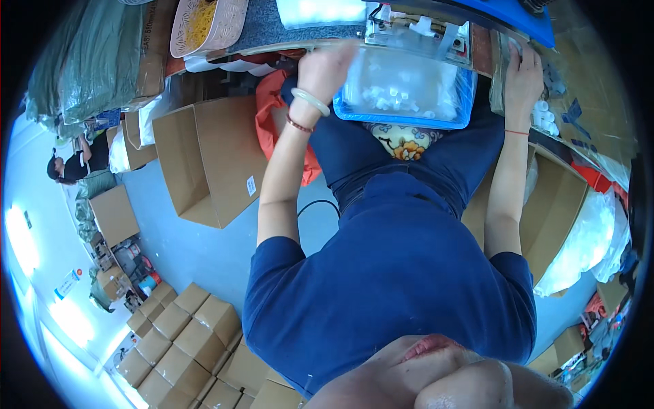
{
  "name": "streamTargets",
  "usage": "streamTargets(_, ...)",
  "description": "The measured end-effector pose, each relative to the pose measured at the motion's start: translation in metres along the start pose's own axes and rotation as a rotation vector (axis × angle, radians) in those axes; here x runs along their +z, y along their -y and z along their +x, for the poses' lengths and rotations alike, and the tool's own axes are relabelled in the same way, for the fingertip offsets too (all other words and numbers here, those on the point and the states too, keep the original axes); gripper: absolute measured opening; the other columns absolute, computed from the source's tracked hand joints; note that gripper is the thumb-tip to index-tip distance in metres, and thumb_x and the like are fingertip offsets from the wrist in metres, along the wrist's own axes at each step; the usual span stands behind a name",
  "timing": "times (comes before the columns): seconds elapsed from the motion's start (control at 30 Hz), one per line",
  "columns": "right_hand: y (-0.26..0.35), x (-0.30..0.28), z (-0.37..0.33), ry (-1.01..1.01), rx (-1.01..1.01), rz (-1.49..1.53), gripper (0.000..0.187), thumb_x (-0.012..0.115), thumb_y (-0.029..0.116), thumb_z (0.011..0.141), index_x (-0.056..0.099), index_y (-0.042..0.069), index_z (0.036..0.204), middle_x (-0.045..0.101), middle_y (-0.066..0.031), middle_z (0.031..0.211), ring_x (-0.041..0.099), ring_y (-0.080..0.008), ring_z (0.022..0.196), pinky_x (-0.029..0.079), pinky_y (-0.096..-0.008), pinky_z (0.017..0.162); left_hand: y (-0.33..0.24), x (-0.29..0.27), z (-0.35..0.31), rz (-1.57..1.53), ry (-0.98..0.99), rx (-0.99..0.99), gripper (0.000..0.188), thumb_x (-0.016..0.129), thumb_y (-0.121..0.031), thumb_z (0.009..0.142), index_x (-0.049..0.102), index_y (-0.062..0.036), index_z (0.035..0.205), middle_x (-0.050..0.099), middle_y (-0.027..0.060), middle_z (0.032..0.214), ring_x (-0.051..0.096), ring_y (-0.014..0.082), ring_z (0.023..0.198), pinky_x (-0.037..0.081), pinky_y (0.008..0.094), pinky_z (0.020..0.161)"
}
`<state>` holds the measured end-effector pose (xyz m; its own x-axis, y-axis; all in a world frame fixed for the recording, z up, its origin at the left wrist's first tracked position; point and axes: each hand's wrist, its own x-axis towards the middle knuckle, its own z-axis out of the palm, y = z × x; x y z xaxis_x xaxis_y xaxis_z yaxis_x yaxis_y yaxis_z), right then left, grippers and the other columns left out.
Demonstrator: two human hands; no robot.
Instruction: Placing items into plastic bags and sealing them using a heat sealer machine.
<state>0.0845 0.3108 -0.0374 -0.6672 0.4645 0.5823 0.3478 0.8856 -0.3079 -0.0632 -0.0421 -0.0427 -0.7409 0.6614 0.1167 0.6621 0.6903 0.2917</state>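
My left hand point(325, 71) is raised at the bench edge, just left of a blue tray point(402, 121). Motion smears its fingers, so whether they hold anything is unclear. The tray is lined with clear plastic and contains small white plastic parts point(392, 99). Beyond it, a small bench fixture point(417, 34) has a white plastic piece point(424, 26) on it. At the right, my right hand point(524, 71) dips over the edge of a cardboard carton point(579, 75), fingers bent and close together. What lies between them is too small to name. White cylindrical parts point(543, 117) lie beside that wrist.
A pink basket point(225, 27) of yellow pieces stands at the bench's left. Open cardboard boxes point(218, 160) flank me on the floor. Stacked cartons point(184, 341) fill the lower left. Green plastic sacks point(102, 61) lie at upper left; another person point(82, 160) is farther off.
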Motion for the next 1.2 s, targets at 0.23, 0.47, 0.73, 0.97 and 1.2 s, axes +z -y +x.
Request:
streamTargets(0.23, -0.004, -0.022, -0.014, 0.013, 0.138, 0.269, 0.024, 0.065, 0.021, 0.093, 0.068, 0.01, 0.115, 0.067, -0.0142, 0.108, 0.064, -0.026, 0.088, 0.05, -0.0341, 0.082, 0.024, 0.026, 0.034, 0.066, -0.201, 0.161, 0.071, 0.068, -0.047, 0.085, 0.042, -0.0114, 0.141, 0.044, 0.0123, 0.147, 0.038, 0.03, 0.137, 0.024, 0.0606, 0.109)
streamTargets(0.47, 0.054, -0.071, -0.02, 0.226, 0.236, 0.512, 0.025, 0.069, 0.017, 0.09, 0.069, 0.009, 0.115, 0.068, -0.0036, 0.095, 0.056, -0.0086, 0.077, 0.045, -0.0224, 0.07, 0.022, 0.005, -0.011, -0.233, -0.406, 0.048, 0.014, 0.068, -0.013, 0.083, 0.074, -0.0088, 0.095, 0.073, 0.0051, 0.095, 0.068, 0.0241, 0.099, 0.047, 0.0371, 0.089)
streamTargets(0.73, 0.138, -0.076, -0.04, 0.435, 0.055, 0.907, 0.023, 0.074, 0.009, 0.085, 0.07, 0.004, 0.107, 0.069, -0.0053, 0.102, 0.061, -0.0129, 0.085, 0.048, -0.0247, 0.077, -0.05, -0.041, -0.023, -1.022, -0.061, -0.19, 0.02, 0.076, -0.01, 0.084, 0.074, 0.0026, 0.1, 0.072, 0.0028, 0.087, 0.062, 0.0057, 0.078, 0.05, 0.0189, 0.071)
streamTargets(0.97, 0.133, -0.086, -0.004, 0.346, -0.265, 0.737, 0.023, 0.071, 0.013, 0.086, 0.069, 0.004, 0.107, 0.069, -0.0088, 0.102, 0.063, -0.0206, 0.091, 0.05, -0.0306, 0.082, -0.068, -0.046, -0.018, -1.108, 0.082, -0.177, 0.021, 0.075, -0.012, 0.086, 0.074, 0.002, 0.102, 0.072, 0.0038, 0.088, 0.062, 0.0052, 0.079, 0.05, 0.0191, 0.072)
streamTargets(1.2, 0.115, -0.074, 0.011, 0.787, -0.311, 0.609, 0.027, 0.065, 0.024, 0.09, 0.066, 0.006, 0.11, 0.068, -0.0129, 0.102, 0.063, -0.0296, 0.095, 0.049, -0.0361, 0.084, -0.066, -0.03, -0.012, -1.411, 0.703, -0.156, 0.028, 0.07, -0.018, 0.091, 0.069, 0.0037, 0.108, 0.073, 0.0137, 0.096, 0.071, 0.0215, 0.088, 0.059, 0.032, 0.076)
